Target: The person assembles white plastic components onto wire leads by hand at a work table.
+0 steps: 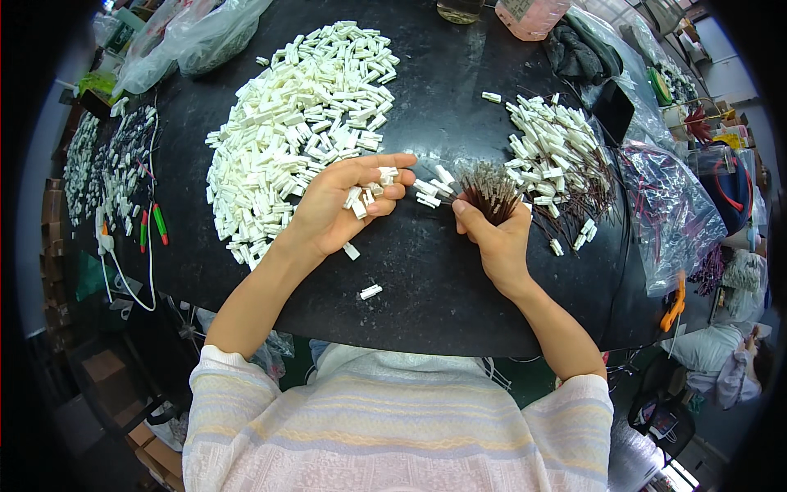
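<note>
My left hand (326, 201) is curled palm-up around several small white plastic connector housings (358, 209), its index finger stretched to the right. To its right, my right hand (502, 246) grips a thick bundle of thin brown wires (490, 190), thumb pressed along the near side. Metallic-looking tips fan out at the bundle's top. A few white housings (433, 193) show just left of the bundle, between the two hands; whether they are fitted to wires I cannot tell. Two loose housings lie nearer me, one (371, 292) of them close to the table's front.
A large heap of white housings (287, 115) covers the black table (443, 303) at left centre. On the right lies a pile of brown wires with white housings (561, 156), beside a dark phone-like slab (613, 112). Green and red pen-like tools (159, 224) lie far left; orange-handled scissors (674, 305) hang right.
</note>
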Action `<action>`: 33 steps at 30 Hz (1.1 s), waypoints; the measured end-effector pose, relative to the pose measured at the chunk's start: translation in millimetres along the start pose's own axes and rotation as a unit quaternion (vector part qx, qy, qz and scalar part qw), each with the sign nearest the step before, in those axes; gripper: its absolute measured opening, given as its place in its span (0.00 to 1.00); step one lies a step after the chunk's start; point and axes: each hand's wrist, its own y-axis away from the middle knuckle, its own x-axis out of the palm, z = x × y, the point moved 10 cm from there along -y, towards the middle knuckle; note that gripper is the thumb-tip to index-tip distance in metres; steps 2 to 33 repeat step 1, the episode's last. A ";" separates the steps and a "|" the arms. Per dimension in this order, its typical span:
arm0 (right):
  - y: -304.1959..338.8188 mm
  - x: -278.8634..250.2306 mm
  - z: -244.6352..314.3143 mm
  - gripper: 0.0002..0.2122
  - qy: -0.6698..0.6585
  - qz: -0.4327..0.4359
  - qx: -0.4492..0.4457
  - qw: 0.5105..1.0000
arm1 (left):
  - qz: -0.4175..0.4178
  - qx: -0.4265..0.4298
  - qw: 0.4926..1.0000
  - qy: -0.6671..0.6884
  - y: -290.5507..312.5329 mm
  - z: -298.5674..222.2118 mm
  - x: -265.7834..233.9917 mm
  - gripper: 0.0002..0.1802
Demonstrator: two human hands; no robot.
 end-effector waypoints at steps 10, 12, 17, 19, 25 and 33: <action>-0.1 -0.4 -0.2 0.04 0.003 0.000 -0.001 1.000 | -0.001 0.012 0.999 -0.037 0.2 -2.0 -0.1 0.25; -0.1 -0.4 -0.2 0.04 0.003 0.000 -0.001 1.000 | -0.001 0.012 0.999 -0.037 0.2 -2.0 -0.1 0.25; -0.1 -0.4 -0.2 0.04 0.003 0.000 -0.001 1.000 | -0.001 0.012 0.999 -0.037 0.2 -2.0 -0.1 0.25; -0.1 -0.4 -0.2 0.04 0.003 0.000 -0.001 1.000 | -0.001 0.012 0.999 -0.037 0.2 -2.0 -0.1 0.25; -0.1 -0.4 -0.2 0.04 0.003 0.000 -0.001 1.000 | -0.001 0.012 0.999 -0.037 0.2 -2.0 -0.1 0.25; -0.1 -0.4 -0.2 0.04 0.003 0.000 -0.001 1.000 | -0.001 0.012 0.999 -0.037 0.2 -2.0 -0.1 0.25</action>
